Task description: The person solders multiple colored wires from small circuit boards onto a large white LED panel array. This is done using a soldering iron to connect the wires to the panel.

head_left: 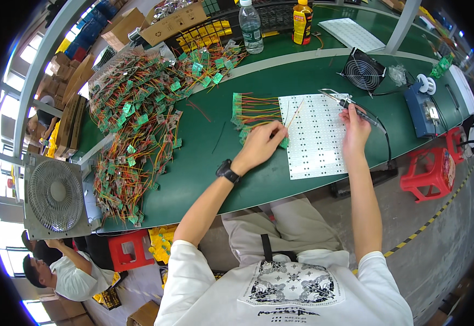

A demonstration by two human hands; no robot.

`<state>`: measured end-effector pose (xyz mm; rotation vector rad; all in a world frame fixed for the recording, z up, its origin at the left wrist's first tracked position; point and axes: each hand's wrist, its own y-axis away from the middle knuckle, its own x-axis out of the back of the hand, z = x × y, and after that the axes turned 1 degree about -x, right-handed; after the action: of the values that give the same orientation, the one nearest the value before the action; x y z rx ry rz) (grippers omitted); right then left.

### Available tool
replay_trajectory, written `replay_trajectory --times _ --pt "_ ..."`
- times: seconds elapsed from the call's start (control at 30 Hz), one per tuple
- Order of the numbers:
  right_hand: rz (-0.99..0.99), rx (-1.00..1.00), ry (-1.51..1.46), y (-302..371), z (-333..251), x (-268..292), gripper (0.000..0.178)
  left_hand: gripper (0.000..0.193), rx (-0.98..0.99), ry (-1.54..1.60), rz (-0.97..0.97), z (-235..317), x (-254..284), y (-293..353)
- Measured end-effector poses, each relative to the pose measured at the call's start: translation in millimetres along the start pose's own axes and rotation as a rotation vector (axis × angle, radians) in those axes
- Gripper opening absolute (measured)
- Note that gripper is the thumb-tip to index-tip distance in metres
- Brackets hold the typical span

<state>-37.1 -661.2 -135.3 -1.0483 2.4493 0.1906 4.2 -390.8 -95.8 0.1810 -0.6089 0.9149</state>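
Observation:
A white panel (317,157) with rows of small holes and dark dots lies on the green table in front of me. My left hand (263,143) rests at its left edge, fingers pinched on a thin wire (296,112) that slants up over the panel. At the panel's right side my right hand (356,130) grips a soldering iron (348,100). The iron's metal tip points left above the panel's far edge, and a black cable trails from it. Beyond my left hand, small green circuit boards (237,108) sit in a row, their red and yellow wires reaching the panel.
A large heap of wired circuit boards (139,92) covers the table's left side. A small black fan (363,71), a blue soldering station (422,111) and a solder spool (426,84) stand right. Bottles (250,30) stand at the back. Another person (71,269) sits at lower left.

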Motion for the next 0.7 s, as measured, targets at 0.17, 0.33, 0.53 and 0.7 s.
replay_trajectory --times 0.17,0.33,0.53,0.7 --pt "0.026 -0.089 -0.130 -22 0 8 0.019 0.022 -0.051 0.159 -0.029 -33 9 -43" --pt "0.069 0.000 -0.156 -20 4 9 0.019 0.022 -0.037 0.387 -0.193 -3 21 -37" --pt "-0.062 0.016 -0.086 -16 -1 5 0.021 0.021 -0.130 0.269 -0.057 10 23 -12" --pt "-0.038 0.032 0.066 -10 0 0 0.021 0.019 0.092 0.307 0.071 9 24 -19"
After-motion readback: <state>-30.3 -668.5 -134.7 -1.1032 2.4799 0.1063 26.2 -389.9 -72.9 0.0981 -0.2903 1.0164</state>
